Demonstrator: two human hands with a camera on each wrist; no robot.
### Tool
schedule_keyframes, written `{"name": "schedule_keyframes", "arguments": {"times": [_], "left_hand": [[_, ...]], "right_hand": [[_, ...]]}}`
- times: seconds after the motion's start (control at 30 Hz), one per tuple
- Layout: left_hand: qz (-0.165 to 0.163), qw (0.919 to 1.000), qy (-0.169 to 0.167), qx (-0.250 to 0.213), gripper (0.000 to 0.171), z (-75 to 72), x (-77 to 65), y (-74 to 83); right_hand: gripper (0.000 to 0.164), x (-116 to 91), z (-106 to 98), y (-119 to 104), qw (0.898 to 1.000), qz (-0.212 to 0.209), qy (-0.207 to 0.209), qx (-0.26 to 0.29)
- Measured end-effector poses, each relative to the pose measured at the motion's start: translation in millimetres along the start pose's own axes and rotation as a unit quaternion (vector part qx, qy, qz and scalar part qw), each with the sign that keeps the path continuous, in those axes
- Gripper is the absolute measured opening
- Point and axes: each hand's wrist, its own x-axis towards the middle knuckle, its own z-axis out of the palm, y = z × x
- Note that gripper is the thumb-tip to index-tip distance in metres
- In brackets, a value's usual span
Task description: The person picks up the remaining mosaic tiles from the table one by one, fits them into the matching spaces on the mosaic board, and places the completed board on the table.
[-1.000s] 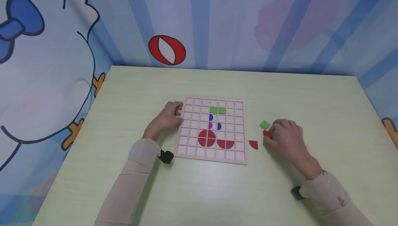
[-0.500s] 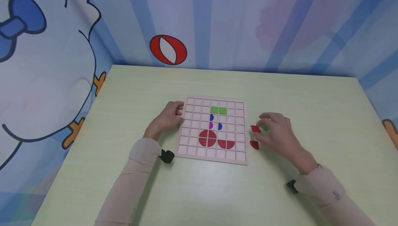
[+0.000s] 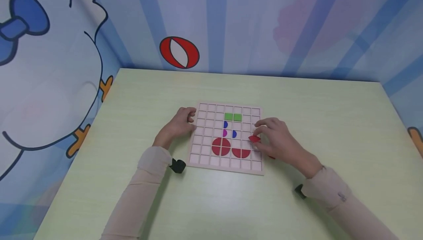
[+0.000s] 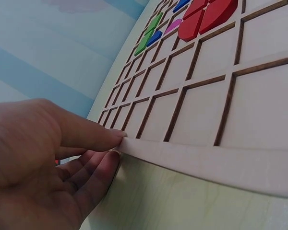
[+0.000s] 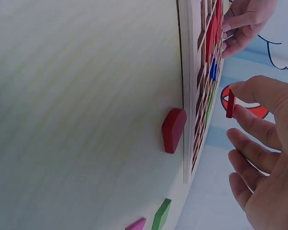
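My right hand (image 3: 277, 139) pinches a red quarter-circle block (image 3: 254, 139) between thumb and forefinger, over the right edge of a pale wooden grid board (image 3: 205, 148). In the right wrist view the held block (image 5: 231, 103) is seen edge-on, the other fingers spread loosely. My left hand (image 3: 178, 124) holds the board's left rim; in the left wrist view its thumb (image 4: 113, 139) lies at the rim's top with fingers just below. Set in the grid are red quarter-circles (image 3: 216, 151) forming a disc, two more forming a half-disc (image 3: 241, 153), two green squares (image 3: 232, 117), blue and magenta half-discs (image 3: 225, 133).
Right of the board lie another red rounded block (image 5: 174, 130), a green block (image 5: 162, 214) and a pink block (image 5: 136, 224), mostly hidden by the right hand in the head view. The pale table (image 3: 152, 93) meets a wall (image 3: 248, 23) with cartoon pictures.
My right hand picked up a red quarter-circle block at the right of the board and carried it left over the board's right edge. My left hand stayed at the rim.
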Motion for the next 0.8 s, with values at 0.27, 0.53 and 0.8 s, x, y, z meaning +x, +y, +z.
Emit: {"name": "schedule_keyframes", "arguments": {"times": [0.27,0.53,0.8], "left_hand": [[0.002,1.0,0.001,0.003,0.063,0.1,0.4,-0.1],[-0.002,1.0,0.001,0.007,0.063,0.7,0.9,-0.2],[-0.003,1.0,0.0,-0.002,0.063,0.0,-1.2,2.0]], "right_hand": [[0.024,8.3,9.3,-8.4,0.999,-0.032,-0.023,0.003],[0.023,15.0,19.0,-14.9,0.998,-0.055,-0.033,-0.006],[0.024,20.1,21.8,-19.8,0.997,-0.071,-0.04,-0.008]]}}
